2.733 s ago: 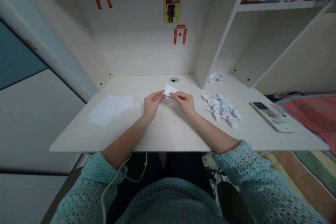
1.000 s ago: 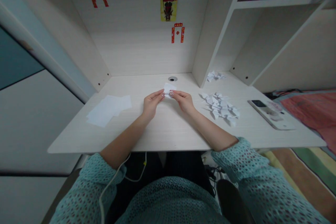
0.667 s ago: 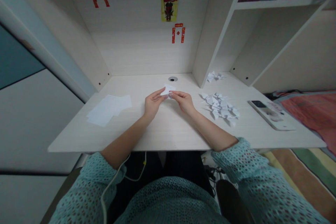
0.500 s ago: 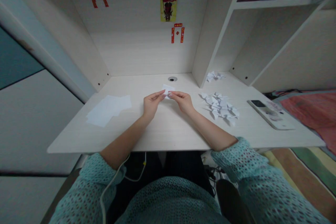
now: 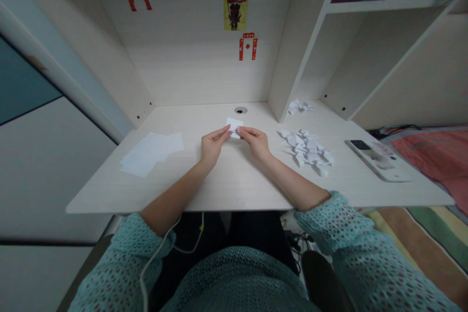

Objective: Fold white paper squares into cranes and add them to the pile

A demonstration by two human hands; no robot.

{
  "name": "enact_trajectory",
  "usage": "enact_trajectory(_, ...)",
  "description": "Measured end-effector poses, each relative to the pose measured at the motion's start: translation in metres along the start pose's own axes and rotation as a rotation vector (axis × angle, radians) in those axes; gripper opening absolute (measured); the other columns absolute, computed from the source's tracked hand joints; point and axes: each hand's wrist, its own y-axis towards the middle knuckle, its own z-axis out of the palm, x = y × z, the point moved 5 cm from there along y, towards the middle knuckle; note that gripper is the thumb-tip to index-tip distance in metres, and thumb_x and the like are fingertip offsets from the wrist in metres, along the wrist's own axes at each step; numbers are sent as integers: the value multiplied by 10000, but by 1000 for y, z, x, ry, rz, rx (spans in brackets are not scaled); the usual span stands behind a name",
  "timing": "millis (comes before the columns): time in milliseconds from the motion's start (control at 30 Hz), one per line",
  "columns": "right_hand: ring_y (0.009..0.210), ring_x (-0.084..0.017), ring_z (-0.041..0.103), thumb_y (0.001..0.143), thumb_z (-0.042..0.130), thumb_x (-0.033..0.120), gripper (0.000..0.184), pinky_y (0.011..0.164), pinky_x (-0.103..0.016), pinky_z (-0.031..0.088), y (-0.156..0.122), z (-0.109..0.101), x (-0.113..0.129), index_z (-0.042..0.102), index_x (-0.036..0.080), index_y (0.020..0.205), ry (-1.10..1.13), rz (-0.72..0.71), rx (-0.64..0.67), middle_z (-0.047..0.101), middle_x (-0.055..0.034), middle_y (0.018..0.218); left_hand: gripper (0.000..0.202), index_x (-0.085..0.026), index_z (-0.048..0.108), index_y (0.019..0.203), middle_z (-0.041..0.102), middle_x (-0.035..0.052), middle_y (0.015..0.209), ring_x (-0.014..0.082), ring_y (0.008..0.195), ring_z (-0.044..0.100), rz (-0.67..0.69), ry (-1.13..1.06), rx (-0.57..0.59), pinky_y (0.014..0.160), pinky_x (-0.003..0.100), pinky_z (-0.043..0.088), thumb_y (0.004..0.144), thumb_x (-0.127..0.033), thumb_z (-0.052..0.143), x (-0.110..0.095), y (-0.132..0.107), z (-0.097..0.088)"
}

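Observation:
Between my two hands is a small white piece of paper (image 5: 235, 122), held up over the middle of the desk. My left hand (image 5: 214, 145) pinches its left side between thumb and fingers. On the other side, my right hand (image 5: 256, 141) grips it the same way, fingertips close to those of the left. The lower part of the paper is partly covered by my fingers, so its folds cannot be made out. Flat white sheets (image 5: 151, 152) lie overlapping to the left. A heap of small folded paper pieces (image 5: 307, 148) lies to the right of my right hand.
A phone (image 5: 376, 160) lies near the desk's right end. More folded papers (image 5: 300, 106) sit behind the upright divider (image 5: 302, 48). A cable hole (image 5: 240, 110) is at the back of the desk (image 5: 234, 190). A white cable (image 5: 146, 273) hangs by my left sleeve.
My right hand has shifted very slightly right along the paper, and a little more of the paper shows between my hands. The sheets and the folded heap have not moved.

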Motion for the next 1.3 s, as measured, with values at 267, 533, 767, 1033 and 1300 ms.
enact_trajectory(267, 666, -138, 605, 528, 787, 363, 311, 715, -309, 472, -2, 0, 4, 699, 186, 768, 35, -6, -25, 703, -34, 757, 367, -178, 704, 973, 700, 61, 994, 177, 888, 646, -1, -5, -4, 906, 359, 494, 631, -299, 752, 3, 0, -1)
enact_trajectory(533, 566, -111, 594, 532, 793, 323, 347, 630, -252, 452, -4, 3, 7, 541, 204, 737, 112, -23, -2, 665, 37, 596, 469, -163, 632, 1078, 710, 64, 883, 157, 797, 655, 22, -5, 12, 802, 306, 515, 648, -320, 739, 5, 0, 0)
enact_trajectory(767, 603, -134, 630, 569, 770, 377, 393, 621, -256, 464, -5, 4, 11, 437, 231, 719, 58, -103, 77, 674, 38, 628, 625, -178, 500, 1156, 684, 26, 718, 154, 684, 652, 6, 42, 16, 712, 283, 501, 611, -334, 765, 13, -1, 0)
enact_trajectory(1033, 623, -133, 627, 540, 780, 368, 425, 634, -260, 466, -2, 4, 8, 406, 226, 684, 69, -67, 76, 660, 43, 634, 508, -138, 577, 1013, 698, 61, 791, 151, 716, 644, -94, 32, 28, 767, 308, 491, 591, -339, 776, 21, 5, -3)
enact_trajectory(1300, 589, -120, 602, 507, 797, 355, 443, 638, -257, 459, 2, -1, 5, 418, 222, 694, 89, -32, 31, 610, 69, 560, 500, -125, 591, 1057, 704, 65, 830, 153, 752, 649, -153, -67, 116, 827, 337, 490, 618, -289, 763, 23, 6, 0)
